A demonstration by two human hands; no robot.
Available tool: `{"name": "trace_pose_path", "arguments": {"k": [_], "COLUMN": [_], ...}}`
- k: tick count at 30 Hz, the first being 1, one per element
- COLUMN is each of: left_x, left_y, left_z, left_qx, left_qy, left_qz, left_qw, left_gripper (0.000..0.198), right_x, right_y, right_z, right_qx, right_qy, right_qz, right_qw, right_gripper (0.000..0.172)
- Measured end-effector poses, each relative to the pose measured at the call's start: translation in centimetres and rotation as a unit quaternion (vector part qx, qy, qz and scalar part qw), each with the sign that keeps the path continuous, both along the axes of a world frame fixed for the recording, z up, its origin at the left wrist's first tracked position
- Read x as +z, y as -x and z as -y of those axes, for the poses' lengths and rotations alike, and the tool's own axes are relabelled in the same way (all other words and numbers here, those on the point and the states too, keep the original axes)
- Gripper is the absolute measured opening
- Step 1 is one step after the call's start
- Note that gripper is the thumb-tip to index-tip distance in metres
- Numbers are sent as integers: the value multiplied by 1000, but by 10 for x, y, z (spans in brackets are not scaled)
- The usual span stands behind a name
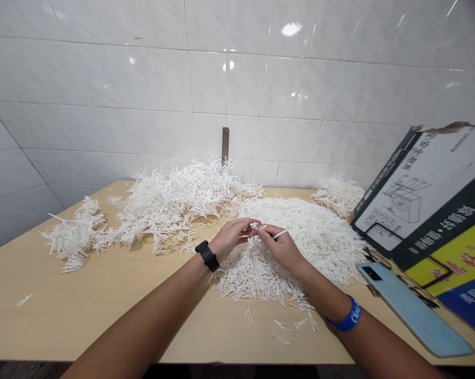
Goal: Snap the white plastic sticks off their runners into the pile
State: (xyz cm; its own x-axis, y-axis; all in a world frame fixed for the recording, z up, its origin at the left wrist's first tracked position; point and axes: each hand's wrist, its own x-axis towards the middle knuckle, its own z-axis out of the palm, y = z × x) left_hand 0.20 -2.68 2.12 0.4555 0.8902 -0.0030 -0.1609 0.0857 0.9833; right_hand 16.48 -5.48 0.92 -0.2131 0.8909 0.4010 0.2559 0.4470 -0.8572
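Above a wide heap of small white plastic sticks (316,237), my hands meet with fingertips close together. My left hand (233,236), with a black watch at the wrist, pinches some small white branched plastic pieces (254,225). Fingers of my right hand (282,252) close on the same pieces from the right. A thin white stick (280,234) juts out from between its curled fingers. A blue band circles my right wrist. On the left lies a loose, tangled pile of white branched plastic pieces (174,192). Exactly which finger grips which piece is too small to tell.
To the right a printed cardboard box (403,195) leans beside a light blue phone (414,310) and a pair of glasses (414,287). More white pieces (337,193) lie at the back right. A tiled wall (150,79) borders the wooden table (114,310).
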Motion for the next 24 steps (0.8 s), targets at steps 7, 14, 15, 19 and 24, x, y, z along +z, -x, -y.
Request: {"name": "trace_pose_path", "arguments": {"k": [7, 14, 15, 19, 24], "left_x": [-10, -7, -5, -4, -11], "left_y": [-10, 5, 7, 3, -5], "left_z": [3, -13, -13, -9, -6], "left_qx": [16, 122, 114, 58, 42], "left_qy": [-20, 56, 43, -66, -155], "left_qz": [-3, 61, 55, -7, -72], "left_qw": [1000, 989, 991, 996, 984], "left_gripper": [40, 26, 19, 14, 26], "right_x": [-1, 5, 4, -2, 0], "right_y": [3, 4, 4, 1, 0], "right_z": [4, 13, 11, -1, -3], "right_qx": [7, 80, 60, 1, -4], "right_qy": [-62, -54, -28, 123, 196], "right_qz": [93, 61, 27, -156, -258], "right_qw": [994, 993, 997, 980, 946], "right_gripper": [34, 36, 36, 36, 39]}}
